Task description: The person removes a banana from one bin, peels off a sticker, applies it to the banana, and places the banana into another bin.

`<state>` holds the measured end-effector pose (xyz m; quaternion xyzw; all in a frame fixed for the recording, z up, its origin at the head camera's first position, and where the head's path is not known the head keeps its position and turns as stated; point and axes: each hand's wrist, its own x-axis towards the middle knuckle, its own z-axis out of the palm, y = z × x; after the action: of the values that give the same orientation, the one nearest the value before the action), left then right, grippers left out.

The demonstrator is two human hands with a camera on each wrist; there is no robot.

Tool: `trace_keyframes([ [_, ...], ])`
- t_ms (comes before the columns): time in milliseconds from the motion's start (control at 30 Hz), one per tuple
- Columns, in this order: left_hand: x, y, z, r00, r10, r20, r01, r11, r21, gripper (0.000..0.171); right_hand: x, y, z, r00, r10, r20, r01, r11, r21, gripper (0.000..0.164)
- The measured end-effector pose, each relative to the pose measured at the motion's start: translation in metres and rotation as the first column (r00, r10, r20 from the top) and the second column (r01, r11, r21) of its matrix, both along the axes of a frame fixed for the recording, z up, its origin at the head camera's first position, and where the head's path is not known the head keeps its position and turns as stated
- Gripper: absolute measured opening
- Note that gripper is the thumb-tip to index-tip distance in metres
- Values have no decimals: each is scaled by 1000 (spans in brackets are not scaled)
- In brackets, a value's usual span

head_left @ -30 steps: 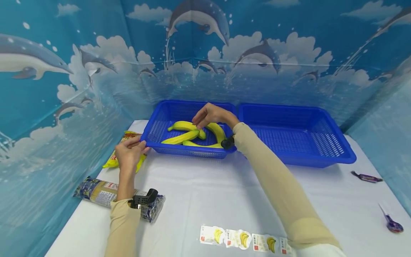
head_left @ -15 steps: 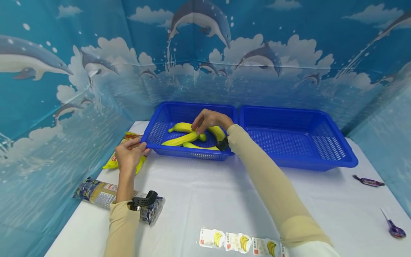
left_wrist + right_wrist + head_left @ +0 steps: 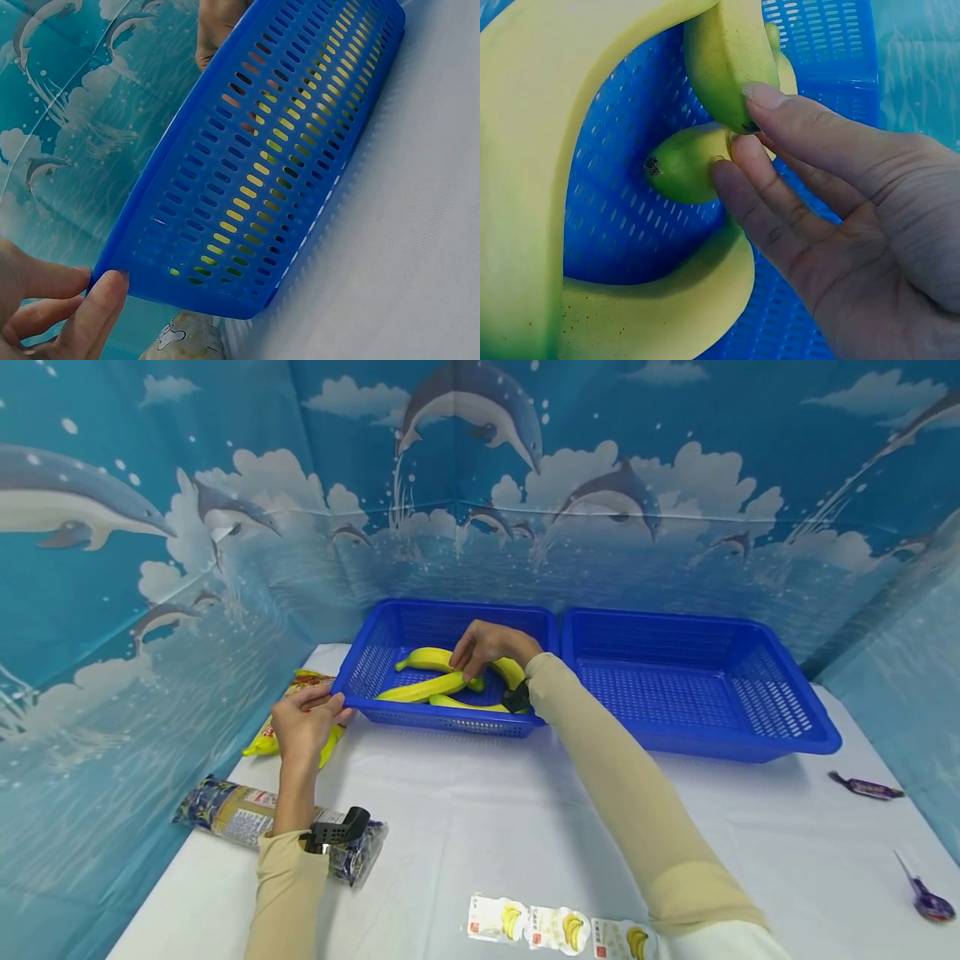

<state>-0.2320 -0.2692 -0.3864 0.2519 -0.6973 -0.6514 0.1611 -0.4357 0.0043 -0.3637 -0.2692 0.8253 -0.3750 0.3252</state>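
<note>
My left hand [image 3: 303, 722] pinches the front-left corner of the left blue plastic basket [image 3: 442, 720]; in the left wrist view thumb and fingers grip its rim [image 3: 106, 259]. Several yellow bananas lie inside that basket. My right hand [image 3: 487, 645] reaches in from the right and pinches the green-tipped end of one banana [image 3: 420, 690]. Seen from the right wrist, the thumb presses on top of this banana [image 3: 731, 64], while the fingers curl below its end. Those fingers also come right against a second banana's green tip [image 3: 686, 165]. Another banana [image 3: 660, 315] curves underneath.
A second blue basket [image 3: 697, 745] stands to the right. At left lie a yellow snack bag [image 3: 264, 742] and a long clear-and-blue packet [image 3: 236, 814]. Banana-picture cards [image 3: 498, 918] line the front. A purple wrapped candy [image 3: 868, 787] and a lollipop [image 3: 932, 906] lie far right.
My right hand has come down from above the bananas and taken hold of one banana's end, which has shifted slightly. The left hand keeps its grip on the basket corner.
</note>
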Motion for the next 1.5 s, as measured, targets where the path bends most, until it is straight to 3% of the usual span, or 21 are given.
trace_keyframes([
  [267,1,1,-2,999,-11,-30,11,1000,-4,41,6,1,10,1000,-1,-30,1,1000,4,30],
  [600,2,0,-2,999,-19,-35,20,1000,17,42,15,9,23,998,-64,-25,64,998,-21,20],
  [733,4,0,-1,999,-17,-43,18,1000,9,42,22,17,32,994,-57,-94,53,998,-44,21],
  [1100,4,0,0,999,-32,-18,32,999,-4,42,40,51,60,945,-105,-310,76,992,-104,20],
  [1333,6,1,1,999,-29,22,30,999,-28,43,62,79,74,926,-202,-319,161,975,-150,23],
  [1500,9,1,3,995,-76,57,80,994,-67,45,82,101,79,907,-274,-320,225,957,-183,22],
])
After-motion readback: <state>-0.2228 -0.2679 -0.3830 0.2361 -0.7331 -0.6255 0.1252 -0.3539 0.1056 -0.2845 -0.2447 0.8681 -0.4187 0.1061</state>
